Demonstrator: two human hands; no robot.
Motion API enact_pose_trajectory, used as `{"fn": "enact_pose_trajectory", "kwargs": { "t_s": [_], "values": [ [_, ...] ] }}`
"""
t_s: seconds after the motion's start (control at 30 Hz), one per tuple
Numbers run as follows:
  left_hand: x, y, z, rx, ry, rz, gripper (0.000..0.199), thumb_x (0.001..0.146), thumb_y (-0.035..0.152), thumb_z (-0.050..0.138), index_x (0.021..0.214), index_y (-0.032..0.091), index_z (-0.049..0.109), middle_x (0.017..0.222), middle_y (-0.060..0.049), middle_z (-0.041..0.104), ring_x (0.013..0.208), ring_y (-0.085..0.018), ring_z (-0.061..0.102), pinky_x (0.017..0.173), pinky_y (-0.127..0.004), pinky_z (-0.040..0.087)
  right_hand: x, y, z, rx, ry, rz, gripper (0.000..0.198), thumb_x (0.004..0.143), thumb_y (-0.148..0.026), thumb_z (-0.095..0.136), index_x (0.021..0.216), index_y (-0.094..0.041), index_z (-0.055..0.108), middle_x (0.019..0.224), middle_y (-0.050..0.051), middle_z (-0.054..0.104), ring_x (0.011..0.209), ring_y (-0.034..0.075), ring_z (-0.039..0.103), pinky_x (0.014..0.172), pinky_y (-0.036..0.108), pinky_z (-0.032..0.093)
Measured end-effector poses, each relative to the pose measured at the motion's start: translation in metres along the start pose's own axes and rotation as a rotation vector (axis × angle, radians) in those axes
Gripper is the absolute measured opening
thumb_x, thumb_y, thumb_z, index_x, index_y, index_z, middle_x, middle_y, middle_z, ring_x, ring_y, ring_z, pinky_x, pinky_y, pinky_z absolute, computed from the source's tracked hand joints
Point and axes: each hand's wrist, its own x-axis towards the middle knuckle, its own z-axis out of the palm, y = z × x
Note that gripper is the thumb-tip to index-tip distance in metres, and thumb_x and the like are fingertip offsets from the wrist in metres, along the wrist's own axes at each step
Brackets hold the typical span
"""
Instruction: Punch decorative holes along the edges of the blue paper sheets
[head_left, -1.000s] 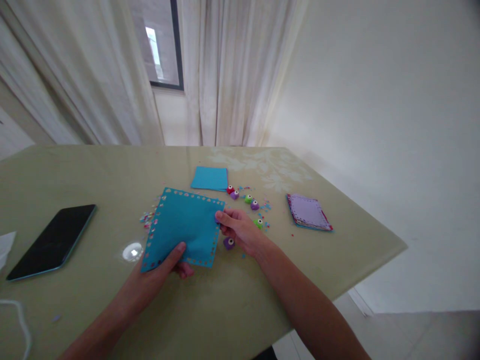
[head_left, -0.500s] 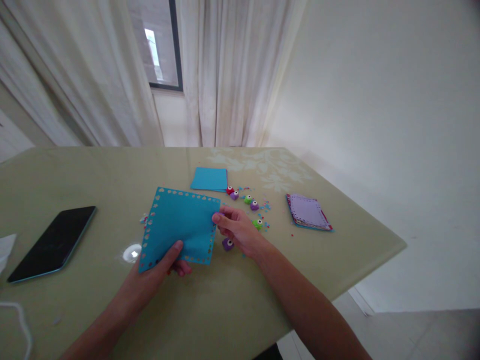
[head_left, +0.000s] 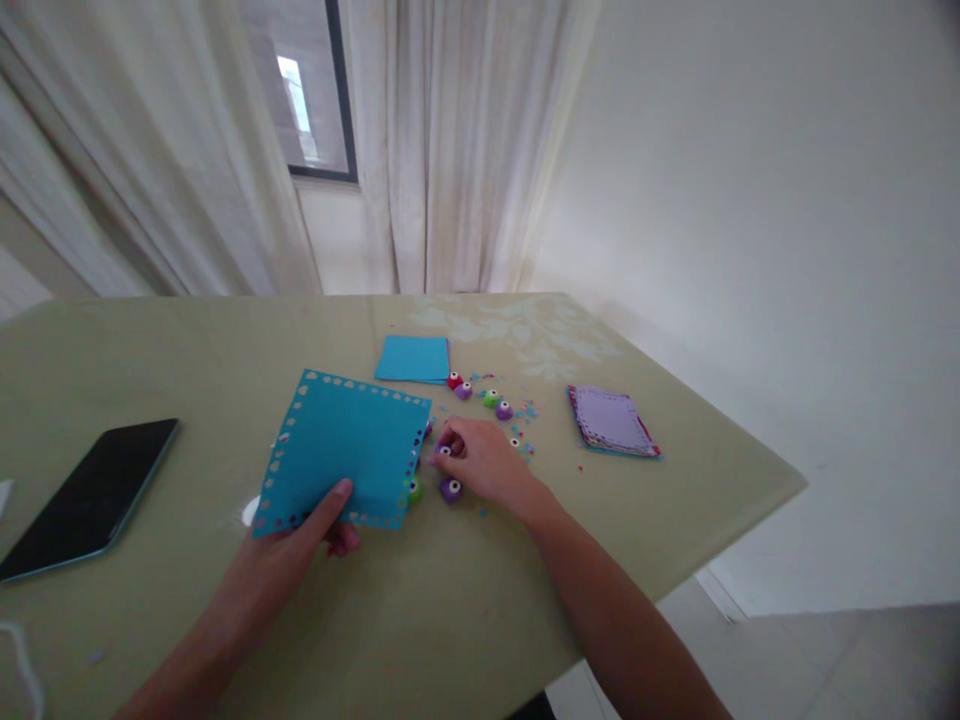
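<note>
My left hand (head_left: 319, 520) grips a blue square of paper (head_left: 341, 445) by its lower edge, thumb on top. Punched cut-out shapes run along the sheet's borders. Just right of the sheet, my right hand (head_left: 480, 455) is closed around a small purple craft punch (head_left: 445, 452) with an eye on it, close to the tabletop. Another purple punch (head_left: 451, 490) stands below the fingers. A green punch (head_left: 415, 490) is partly hidden by the sheet. Behind my right hand are more punches: a red one (head_left: 454, 380), a green one (head_left: 491, 398) and a purple one (head_left: 505, 410).
A stack of blue paper (head_left: 412, 360) lies at the back. On the right is a pile of punched sheets (head_left: 615, 422) with a lilac one on top. Paper bits are scattered around the punches. A dark tablet (head_left: 90, 495) and a white cable (head_left: 22, 665) are at left.
My right hand has left the sheet's right edge and lowered the purple punch toward the table. The blue sheet in my left hand has shifted slightly left. The view has moved a little.
</note>
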Motion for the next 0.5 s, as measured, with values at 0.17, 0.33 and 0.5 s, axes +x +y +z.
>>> {"fn": "enact_pose_trajectory", "kwargs": {
  "t_s": [0.17, 0.33, 0.5],
  "values": [
    [0.0, 0.003, -0.001, 0.008, 0.03, -0.01, 0.057, 0.069, 0.077, 0.07, 0.044, 0.026, 0.068, 0.056, -0.007, 0.071, 0.058, -0.025, 0.067, 0.067, -0.036, 0.057, 0.006, 0.01, -0.019, 0.006, 0.168, 0.022, 0.01, 0.1, -0.025, 0.069, 0.095, -0.018, 0.075, 0.092, 0.005, 0.076, 0.081, 0.018, 0.069, 0.078, 0.029, 0.048],
    [0.002, -0.001, 0.001, 0.009, 0.034, -0.028, 0.056, 0.068, 0.078, 0.071, 0.049, 0.025, 0.069, 0.06, -0.007, 0.073, 0.061, -0.026, 0.068, 0.068, -0.037, 0.057, 0.012, 0.056, -0.044, -0.279, 0.341, 0.245, 0.027, 0.091, -0.013, 0.069, 0.116, -0.019, 0.075, 0.122, 0.014, 0.071, 0.104, 0.025, 0.069, 0.097, 0.036, 0.049],
    [0.007, -0.006, 0.001, -0.005, 0.023, -0.03, 0.061, 0.067, 0.084, 0.07, 0.052, 0.025, 0.07, 0.06, -0.008, 0.074, 0.062, -0.027, 0.069, 0.068, -0.039, 0.057, 0.013, 0.079, -0.049, -0.274, 0.267, 0.265, 0.015, 0.082, -0.011, 0.077, 0.091, -0.023, 0.074, 0.099, 0.009, 0.074, 0.101, 0.028, 0.068, 0.093, 0.039, 0.049]
  ]
}}
